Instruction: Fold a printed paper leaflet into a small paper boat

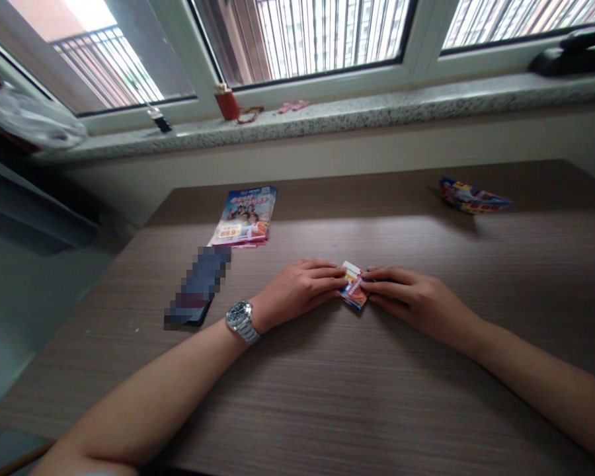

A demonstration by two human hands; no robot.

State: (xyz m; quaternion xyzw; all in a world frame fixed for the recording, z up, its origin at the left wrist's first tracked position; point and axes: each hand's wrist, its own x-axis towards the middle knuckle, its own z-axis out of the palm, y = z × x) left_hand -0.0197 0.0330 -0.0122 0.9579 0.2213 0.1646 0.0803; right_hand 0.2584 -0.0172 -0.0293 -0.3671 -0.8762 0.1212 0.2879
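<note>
A small folded piece of printed paper, colourful with a white corner, is between my two hands just above or on the table. My left hand, with a metal watch on the wrist, grips its left edge with the fingers close together. From the other side my right hand pinches the right edge. Both thumbs are mostly hidden. At the back right of the table stands a folded paper boat in similar print.
A stack of printed flyers lies at the back left of the brown wooden table. Nearer me is a dark phone-like object, pixelated. On the stone windowsill are a red lighter-like item and a plastic bag.
</note>
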